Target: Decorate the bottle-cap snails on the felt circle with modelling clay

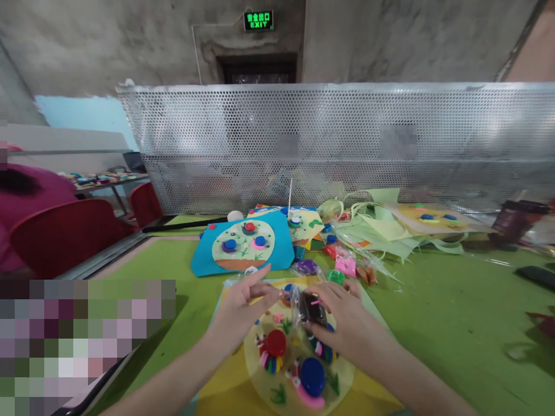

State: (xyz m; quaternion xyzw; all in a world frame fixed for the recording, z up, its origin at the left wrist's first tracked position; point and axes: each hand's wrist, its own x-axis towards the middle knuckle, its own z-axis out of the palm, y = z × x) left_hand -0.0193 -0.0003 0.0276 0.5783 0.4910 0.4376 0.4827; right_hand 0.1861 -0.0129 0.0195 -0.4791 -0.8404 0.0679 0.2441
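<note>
My right hand [342, 315] is closed round a clear plastic bag of dark clay [311, 309]; a thin pink piece shows against it. Beside the bag's open-looking end, my left hand [249, 300] has thumb and a finger pinched together, the index finger raised. Whatever lies between those fingertips is too small to tell. Beneath both hands is a yellow craft sheet [229, 375] with a pale round picture. On it are a red cap [276, 343] over striped clay, a blue cap [313, 377] on a pink clay snail, and green clay grass [278, 395]. My right hand partly covers another blue-capped figure.
Behind lie a blue craft sheet [284, 242] with a similar picture and small clay bags, purple [306, 266], pink [346, 264] and green [336, 277]. Pale green paper scraps [390, 225] and a dark cup [518, 222] stand farther right. A perforated metal screen [347, 144] borders the table.
</note>
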